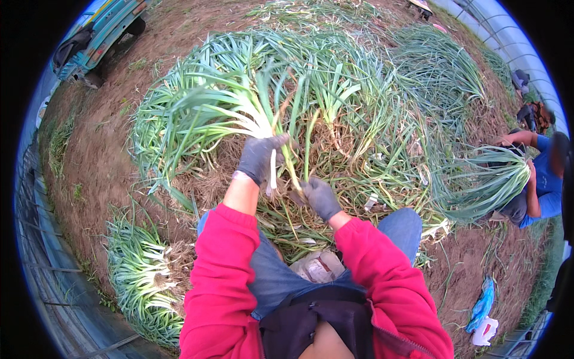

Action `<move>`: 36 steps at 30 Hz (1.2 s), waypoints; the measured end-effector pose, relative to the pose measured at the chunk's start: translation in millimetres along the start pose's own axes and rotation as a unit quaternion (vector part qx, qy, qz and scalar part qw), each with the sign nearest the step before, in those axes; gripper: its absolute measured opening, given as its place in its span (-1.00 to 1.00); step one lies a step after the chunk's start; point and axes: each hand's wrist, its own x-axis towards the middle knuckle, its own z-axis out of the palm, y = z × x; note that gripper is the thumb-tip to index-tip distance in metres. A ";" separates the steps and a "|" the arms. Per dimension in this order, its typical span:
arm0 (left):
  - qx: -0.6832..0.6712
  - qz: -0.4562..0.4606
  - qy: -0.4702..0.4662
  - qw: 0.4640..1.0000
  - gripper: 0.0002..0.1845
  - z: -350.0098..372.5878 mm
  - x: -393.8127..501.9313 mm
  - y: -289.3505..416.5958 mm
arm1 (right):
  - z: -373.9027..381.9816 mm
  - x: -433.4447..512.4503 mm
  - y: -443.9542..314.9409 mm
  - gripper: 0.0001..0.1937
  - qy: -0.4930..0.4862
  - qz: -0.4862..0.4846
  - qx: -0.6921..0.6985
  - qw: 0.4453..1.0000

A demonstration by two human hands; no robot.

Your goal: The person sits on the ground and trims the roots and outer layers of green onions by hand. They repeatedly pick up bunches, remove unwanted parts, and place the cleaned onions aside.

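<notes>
A fanned bunch of green onions (244, 119) is gripped near its white bases by my gloved left hand (260, 159), leaves spreading up and to the left. One white shank (272, 172) with roots hangs below that hand. My gloved right hand (320, 197), lower and to the right, pinches the bottom end of a yellowish-green onion stalk (292, 170); its fingertips are partly hidden. Before me lies a large heap of green onions (376, 89) with roots and soil on them. Stripped leaves and dry trimmings (358, 179) cover the ground between my knees.
At lower left lies a row of onions with white shanks (148, 278). A person in a blue shirt (545, 179) at right holds another bunch (497, 175). A blue-green truck (105, 36) stands at upper left. Plastic bags (483, 309) lie at lower right.
</notes>
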 end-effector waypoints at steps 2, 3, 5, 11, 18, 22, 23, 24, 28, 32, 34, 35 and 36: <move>-0.018 -0.004 0.069 0.997 -0.82 -2.1 0.9 8.9 | -12.2 -17.6 30.5 -0.75 -0.077 -0.034 -0.350 0.933; 0.001 -0.030 0.103 0.994 -0.86 -4.8 0.6 13.5 | -10.7 -25.9 49.5 -0.72 -0.096 -0.059 -0.466 0.878; -0.020 0.015 0.114 0.993 -0.87 -4.2 0.4 16.7 | -17.0 -36.7 88.1 -0.72 -0.113 0.057 -0.454 0.882; -0.046 0.016 0.138 0.989 -0.86 -1.4 -3.0 19.9 | -50.3 -55.4 148.7 -0.68 -0.101 0.160 -0.544 0.817; 0.015 0.001 0.124 0.992 -0.82 -0.4 -1.8 13.7 | -27.1 -45.5 52.6 -0.78 0.129 -0.169 -0.016 0.977; -0.060 0.048 0.042 0.996 -0.76 1.7 -5.0 13.1 | -7.8 -46.2 -21.8 -0.78 0.081 -0.029 0.211 0.974; -0.108 0.086 -0.018 0.990 -0.68 -0.1 -7.6 15.4 | -18.1 -43.4 -33.7 -0.81 0.109 -0.102 0.253 0.956; -0.113 0.106 -0.028 0.987 -0.64 -2.0 -11.6 16.6 | -23.5 -39.9 -41.7 -0.81 0.167 -0.146 0.304 0.926; -0.097 0.066 -0.057 0.992 -0.67 -6.8 -30.6 11.2 | -26.3 -33.9 -41.1 -0.72 0.090 -0.026 0.423 0.901; -0.020 -0.042 -0.055 0.997 -0.71 -4.7 -47.7 -15.6 | 11.0 -38.1 -19.5 -0.72 0.060 -0.045 0.343 0.936; -0.014 -0.047 -0.089 0.995 -0.68 -5.5 -53.0 -29.3 | 25.2 -36.4 -14.2 -0.71 0.065 -0.089 0.251 0.962; -0.028 -0.056 -0.078 0.995 -0.64 -4.1 -54.1 -36.4 | 31.1 -37.0 -13.1 -0.72 0.074 -0.105 0.203 0.971; -0.004 -0.076 -0.084 0.994 -0.61 -8.6 -56.1 -40.1 | 34.1 -39.4 -12.8 -0.73 0.071 -0.110 0.121 0.984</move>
